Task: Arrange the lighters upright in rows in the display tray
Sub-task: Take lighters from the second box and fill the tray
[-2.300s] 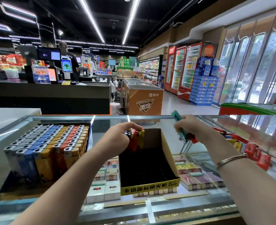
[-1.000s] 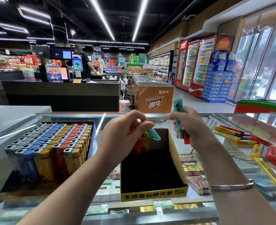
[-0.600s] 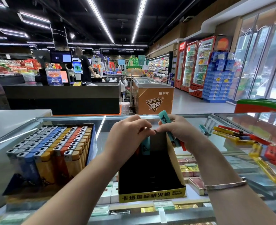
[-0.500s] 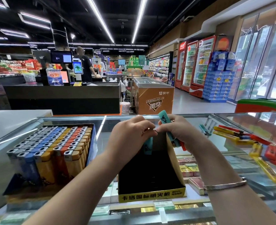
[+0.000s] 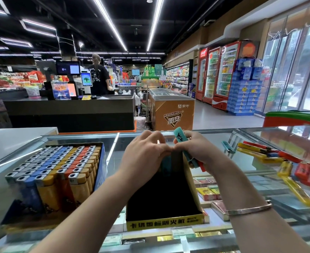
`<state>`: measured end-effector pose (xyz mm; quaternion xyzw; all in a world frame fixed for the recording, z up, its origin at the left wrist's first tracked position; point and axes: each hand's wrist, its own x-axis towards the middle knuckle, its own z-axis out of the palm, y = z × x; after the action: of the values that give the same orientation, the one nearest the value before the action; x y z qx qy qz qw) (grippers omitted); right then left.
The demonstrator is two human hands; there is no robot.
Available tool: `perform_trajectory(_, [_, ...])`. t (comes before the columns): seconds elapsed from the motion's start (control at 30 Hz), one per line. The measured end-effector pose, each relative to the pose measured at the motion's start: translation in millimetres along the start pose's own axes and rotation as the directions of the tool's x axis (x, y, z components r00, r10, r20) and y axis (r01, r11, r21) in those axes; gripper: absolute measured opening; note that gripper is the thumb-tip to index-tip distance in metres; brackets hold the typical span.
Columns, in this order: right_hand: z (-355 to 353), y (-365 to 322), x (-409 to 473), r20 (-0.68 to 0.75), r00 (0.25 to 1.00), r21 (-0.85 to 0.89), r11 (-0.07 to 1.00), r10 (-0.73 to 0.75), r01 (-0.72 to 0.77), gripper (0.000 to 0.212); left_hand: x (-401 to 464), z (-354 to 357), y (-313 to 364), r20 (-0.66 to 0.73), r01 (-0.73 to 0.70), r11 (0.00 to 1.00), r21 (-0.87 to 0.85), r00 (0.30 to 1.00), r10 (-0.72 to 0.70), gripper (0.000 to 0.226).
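In the middle of the frame, the left hand (image 5: 145,152) pinches a teal lighter (image 5: 166,166) standing up at the far end of the display tray (image 5: 192,181). The right hand (image 5: 196,148), just right, holds spare lighters (image 5: 182,145).

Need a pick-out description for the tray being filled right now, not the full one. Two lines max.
Start at the glass display counter that runs across the foreground. In its middle, between the person's forearms, stands an open black cardboard display tray with a yellow front strip printed in black characters. Unlike the blue-sided tray packed with silver-capped lighters to its left, this one is almost empty inside.
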<state>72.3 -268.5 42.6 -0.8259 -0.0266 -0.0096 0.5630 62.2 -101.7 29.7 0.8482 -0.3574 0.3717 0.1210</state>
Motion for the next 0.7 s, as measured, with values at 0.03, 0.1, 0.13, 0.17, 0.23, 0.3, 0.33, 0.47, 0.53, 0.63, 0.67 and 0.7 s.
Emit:
perform_trajectory(0.03, [0, 0, 0, -0.003, 1.0, -0.002, 1.0, 0.005, -0.005, 0.047, 0, 1, -1, 0.034, 0.009, 1.0, 0.013, 0.999, -0.009, 0.017])
perform_trajectory(0.1, [-1, 0, 0, -0.005, 1.0, -0.007, 1.0, 0.013, -0.013, 0.047, -2, 1, -5, 0.123, 0.03, 0.999, -0.013, 0.992, -0.028, 0.028])
perform_trajectory(0.13, [-1, -1, -1, -0.002, 1.0, -0.01, 1.0, 0.015, -0.015, 0.047, -3, 2, -8, 0.164, 0.05, 0.998, -0.043, 0.986, -0.042, 0.036])
perform_trajectory(0.17, [-1, -1, -1, 0.003, 1.0, -0.014, 1.0, 0.014, -0.014, 0.046, -4, 2, -10, 0.203, 0.075, 0.995, -0.064, 0.977, -0.061, 0.043])
perform_trajectory(0.23, [-2, -1, -2, -0.006, 1.0, -0.012, 1.0, 0.001, -0.002, 0.039, -6, 3, -13, 0.261, 0.107, 0.992, -0.065, 0.962, -0.086, 0.05])
perform_trajectory(0.3, [-3, -2, -2, -0.064, 0.997, 0.038, 0.999, -0.031, 0.033, 0.033, -10, 4, -14, 0.269, 0.09, 0.994, -0.06, 0.961, -0.07, 0.052])
perform_trajectory(0.33, [-3, -2, -2, -0.102, 0.993, 0.084, 0.995, -0.052, 0.061, 0.033, -12, 4, -14, 0.254, 0.07, 0.996, -0.061, 0.966, -0.052, 0.051])
perform_trajectory(0.47, [-5, -4, -5, -0.205, 0.976, 0.302, 0.944, -0.068, 0.129, 0.045, -16, 3, -11, 0.169, 0.063, 0.992, -0.113, 0.985, -0.043, 0.052])
perform_trajectory(0.53, [-5, -6, -7, -0.214, 0.975, 0.397, 0.906, -0.064, 0.146, 0.046, -14, 1, -7, 0.1, 0.082, 0.984, -0.155, 0.993, -0.067, 0.049])
perform_trajectory(0.63, [-4, -10, -10, -0.187, 0.979, 0.539, 0.824, -0.083, 0.173, 0.033, -12, -5, 2, -0.057, 0.041, 0.986, -0.165, 0.997, -0.051, 0.04])
perform_trajectory(0.67, [-3, -11, -11, -0.173, 0.981, 0.568, 0.805, -0.087, 0.171, 0.032, -11, -6, 4, -0.103, 0.027, 0.986, -0.164, 0.994, -0.044, 0.039])
perform_trajectory(0.7, [-2, -11, -12, -0.153, 0.984, 0.587, 0.792, -0.094, 0.167, 0.033, -11, -6, 7, -0.139, 0.013, 0.987, -0.161, 0.99, -0.036, 0.038])
